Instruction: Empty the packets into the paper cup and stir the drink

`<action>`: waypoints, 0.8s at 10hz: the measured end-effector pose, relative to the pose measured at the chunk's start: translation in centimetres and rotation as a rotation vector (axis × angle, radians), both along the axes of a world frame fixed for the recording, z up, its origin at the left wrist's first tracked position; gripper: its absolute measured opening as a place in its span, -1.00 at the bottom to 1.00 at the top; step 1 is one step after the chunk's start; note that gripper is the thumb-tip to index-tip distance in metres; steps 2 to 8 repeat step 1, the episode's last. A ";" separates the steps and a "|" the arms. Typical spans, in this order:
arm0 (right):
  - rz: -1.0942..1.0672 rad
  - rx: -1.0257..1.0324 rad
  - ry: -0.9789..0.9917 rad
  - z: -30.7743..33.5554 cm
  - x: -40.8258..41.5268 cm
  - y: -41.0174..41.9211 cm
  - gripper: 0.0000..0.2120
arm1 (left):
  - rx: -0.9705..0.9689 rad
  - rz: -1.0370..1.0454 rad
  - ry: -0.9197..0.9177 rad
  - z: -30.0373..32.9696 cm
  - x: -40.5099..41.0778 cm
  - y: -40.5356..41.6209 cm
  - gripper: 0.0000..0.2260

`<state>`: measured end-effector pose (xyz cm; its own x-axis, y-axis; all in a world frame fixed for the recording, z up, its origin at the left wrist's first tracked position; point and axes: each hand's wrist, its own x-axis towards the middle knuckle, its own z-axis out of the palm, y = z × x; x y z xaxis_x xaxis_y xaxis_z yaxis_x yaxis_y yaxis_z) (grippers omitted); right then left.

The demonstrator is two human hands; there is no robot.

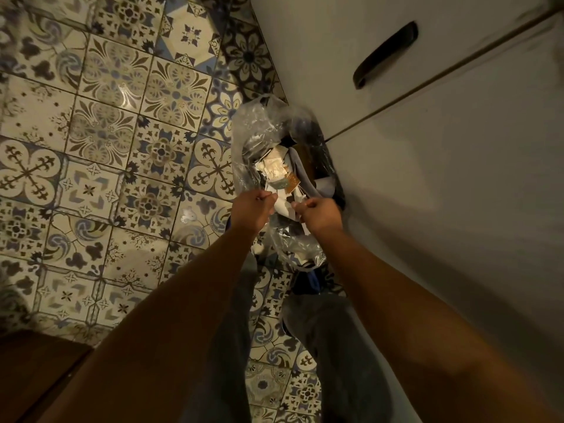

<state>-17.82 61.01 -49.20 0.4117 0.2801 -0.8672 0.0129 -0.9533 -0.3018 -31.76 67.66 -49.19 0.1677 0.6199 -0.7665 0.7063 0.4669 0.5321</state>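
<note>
Both hands reached down over a bin lined with a clear plastic bag (pixel 259 123), standing on the patterned tile floor (pixel 100 141) beside a white cabinet (pixel 442 178). Left hand (pixel 251 210) and right hand (pixel 319 213) were closed, fingers pinched; contents too small to tell. Torn packets (pixel 276 169) lay among the rubbish inside.

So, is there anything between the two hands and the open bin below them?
Nothing visible blocks it. The left hand and right hand hover directly over the clear plastic-lined bin, full of paper scraps.
</note>
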 end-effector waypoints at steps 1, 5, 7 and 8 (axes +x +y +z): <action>-0.036 0.022 -0.012 1.3 0.0 0.4 -0.70 | 0.014 0.041 -0.022 0.3 -0.4 -0.1 -0.80; -0.036 0.022 -0.012 1.3 0.0 0.4 -0.70 | 0.014 0.041 -0.022 0.3 -0.4 -0.1 -0.80; -0.036 0.022 -0.012 1.3 0.0 0.4 -0.70 | 0.014 0.041 -0.022 0.3 -0.4 -0.1 -0.80; -0.036 0.022 -0.012 1.3 0.0 0.4 -0.70 | 0.014 0.041 -0.022 0.3 -0.4 -0.1 -0.80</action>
